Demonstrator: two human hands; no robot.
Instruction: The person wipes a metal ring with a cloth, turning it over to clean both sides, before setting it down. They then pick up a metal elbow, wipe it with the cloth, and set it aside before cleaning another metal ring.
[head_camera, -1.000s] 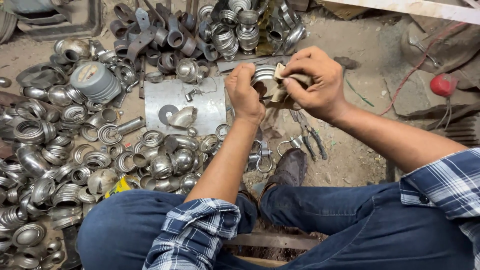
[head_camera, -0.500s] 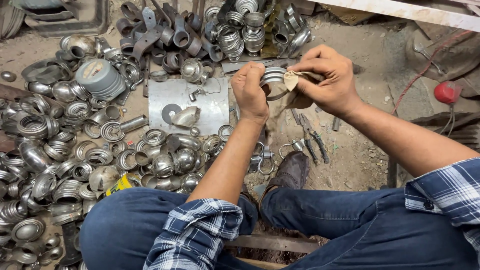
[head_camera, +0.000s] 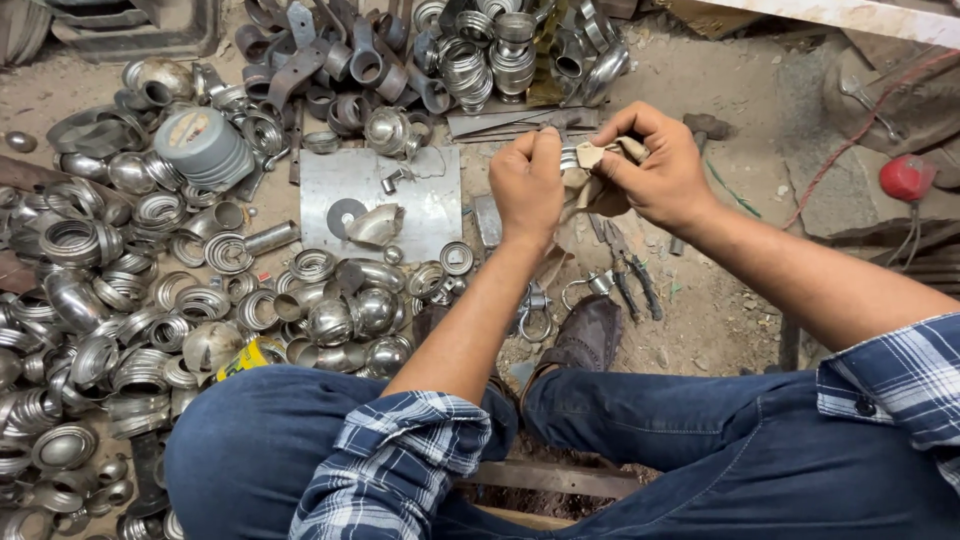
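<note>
My left hand (head_camera: 527, 187) is closed around a ribbed metal ring (head_camera: 569, 157), most of which is hidden behind its fingers. My right hand (head_camera: 655, 170) pinches a small beige cloth (head_camera: 598, 170) against that ring. Both hands meet above the dirt floor, just right of a flat steel plate (head_camera: 425, 205). A flat washer (head_camera: 346, 216) and a curved metal shell (head_camera: 377, 225) lie on the plate.
Several shiny metal rings and caps (head_camera: 150, 300) cover the floor at left. Dark pipe clamps (head_camera: 340, 60) are heaped at the top. Pliers (head_camera: 630, 265) lie below the hands. A red object (head_camera: 907, 178) with a cable sits at right. My jeans-clad knees (head_camera: 300, 450) fill the bottom.
Both hands stay together on the ring. The right hand's fingers have shifted the cloth over the ring, and the ring is now more covered by the left hand.
</note>
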